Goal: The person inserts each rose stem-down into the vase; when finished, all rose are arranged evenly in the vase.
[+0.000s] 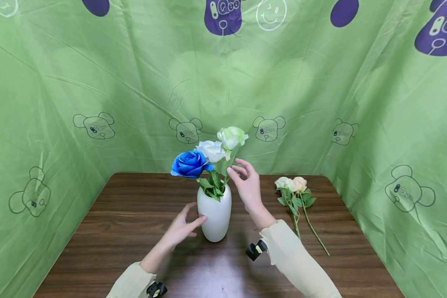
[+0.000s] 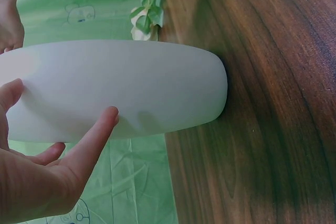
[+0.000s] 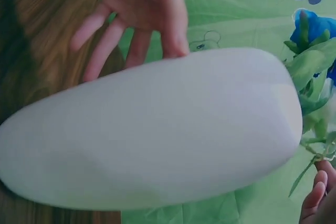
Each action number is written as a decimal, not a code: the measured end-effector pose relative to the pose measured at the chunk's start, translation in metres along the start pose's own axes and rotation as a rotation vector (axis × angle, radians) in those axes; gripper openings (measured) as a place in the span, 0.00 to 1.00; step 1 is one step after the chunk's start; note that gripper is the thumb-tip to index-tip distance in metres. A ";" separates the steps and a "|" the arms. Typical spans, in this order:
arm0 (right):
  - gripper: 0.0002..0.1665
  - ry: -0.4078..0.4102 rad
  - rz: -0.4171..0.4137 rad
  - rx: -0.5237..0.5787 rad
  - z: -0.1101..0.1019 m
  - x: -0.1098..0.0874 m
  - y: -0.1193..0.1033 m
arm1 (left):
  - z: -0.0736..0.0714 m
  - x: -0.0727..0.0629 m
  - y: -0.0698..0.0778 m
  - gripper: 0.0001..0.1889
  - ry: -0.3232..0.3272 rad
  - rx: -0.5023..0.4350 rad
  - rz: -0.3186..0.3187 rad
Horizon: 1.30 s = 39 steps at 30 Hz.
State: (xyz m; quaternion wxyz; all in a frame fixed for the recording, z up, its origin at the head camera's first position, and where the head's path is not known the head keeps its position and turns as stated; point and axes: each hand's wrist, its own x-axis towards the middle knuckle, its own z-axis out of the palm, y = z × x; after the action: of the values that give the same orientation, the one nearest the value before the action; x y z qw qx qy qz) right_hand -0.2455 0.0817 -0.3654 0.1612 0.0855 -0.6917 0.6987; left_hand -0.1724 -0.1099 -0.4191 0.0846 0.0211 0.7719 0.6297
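Observation:
A tall white vase (image 1: 214, 221) stands upright on the table, holding a blue rose (image 1: 189, 164), a white rose (image 1: 211, 150) and a pale green-white rose (image 1: 232, 137). My left hand (image 1: 180, 227) is at the vase's left side, its thumb against the front and its fingers stretched along the side. Above the rim on the right, my right hand (image 1: 248, 186) pinches the stem of the pale green-white rose just below the bloom. In the right wrist view, a fingertip (image 3: 322, 165) meets the green stem beside the vase mouth.
To the right on the brown wooden table (image 1: 126, 231) lie a cream rose (image 1: 284, 183) and a peach rose (image 1: 299, 183), stems towards the front. A green printed cloth (image 1: 145, 82) surrounds the table at the back and both sides.

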 end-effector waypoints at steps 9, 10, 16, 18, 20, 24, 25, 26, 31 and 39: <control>0.22 -0.023 0.057 0.048 0.006 -0.003 -0.003 | 0.000 -0.001 0.002 0.31 -0.004 -0.006 0.000; 0.22 -0.026 0.054 0.045 0.006 -0.004 -0.002 | 0.000 -0.001 0.001 0.31 -0.005 -0.009 0.001; 0.23 -0.028 0.041 0.000 0.007 -0.008 0.005 | -0.001 0.009 -0.015 0.33 -0.008 -0.028 0.008; 0.24 -0.034 0.026 -0.025 0.008 -0.010 0.006 | -0.001 0.013 -0.023 0.33 -0.002 -0.024 0.009; 0.24 -0.040 0.017 -0.038 0.009 -0.012 0.008 | -0.002 0.017 -0.030 0.34 0.006 -0.016 0.008; 0.24 -0.046 0.013 -0.060 0.011 -0.014 0.011 | 0.000 0.020 -0.034 0.34 0.013 0.000 0.002; 0.24 -0.050 0.019 -0.050 0.011 -0.015 0.011 | 0.000 0.019 -0.034 0.34 0.013 -0.001 0.004; 0.23 -0.052 0.026 -0.049 0.012 -0.016 0.008 | 0.000 0.019 -0.034 0.34 0.011 -0.003 0.004; 0.22 -0.053 0.049 -0.036 0.013 -0.023 -0.013 | 0.000 0.019 -0.033 0.34 0.011 -0.007 0.004; 0.23 -0.045 0.003 -0.037 0.004 -0.024 -0.011 | -0.001 0.011 -0.017 0.33 -0.007 -0.020 0.008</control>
State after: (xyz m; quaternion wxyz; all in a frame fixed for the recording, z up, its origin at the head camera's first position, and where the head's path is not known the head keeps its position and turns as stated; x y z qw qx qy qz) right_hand -0.2196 0.0751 -0.3627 0.1460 0.0970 -0.7081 0.6841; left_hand -0.1817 -0.1132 -0.4370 0.0849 0.0256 0.7652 0.6376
